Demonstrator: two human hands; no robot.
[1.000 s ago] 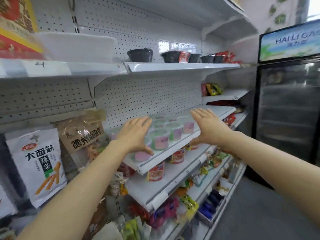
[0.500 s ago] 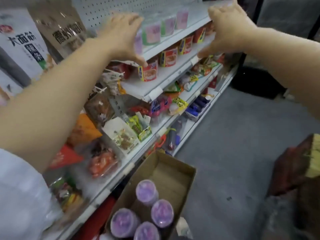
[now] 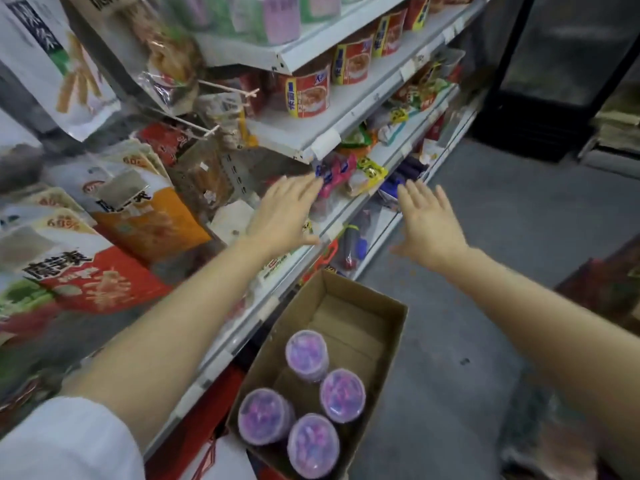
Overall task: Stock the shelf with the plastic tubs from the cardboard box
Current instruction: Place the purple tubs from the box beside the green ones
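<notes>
An open cardboard box [image 3: 398,327] stands on the floor against the shelving, with several purple-lidded plastic tubs [image 3: 306,353] grouped in its near half. Its far half holds nothing. My left hand [image 3: 285,211] hovers flat and spread, fingers straight, above the box beside the lower shelves. My right hand [image 3: 429,223] is also spread with straight fingers, out over the floor past the box's far corner. Neither hand holds anything. At the top edge, the shelf [image 3: 311,53] carries pink and green tubs [image 3: 280,17], blurred and cut off.
Red and yellow cups [image 3: 308,95] line the shelf [image 3: 329,140] below the tubs. Snack bags [image 3: 152,223] hang at left. Lower shelves hold mixed packets. Grey floor [image 3: 485,306] runs to the right, with a dark fridge [image 3: 554,81] at the far end and a brown object [image 3: 609,289] at right.
My view has tipped down from the tub shelf to the box. Both hands have left the shelf and dropped to just above the box, fingers still spread and holding nothing.
</notes>
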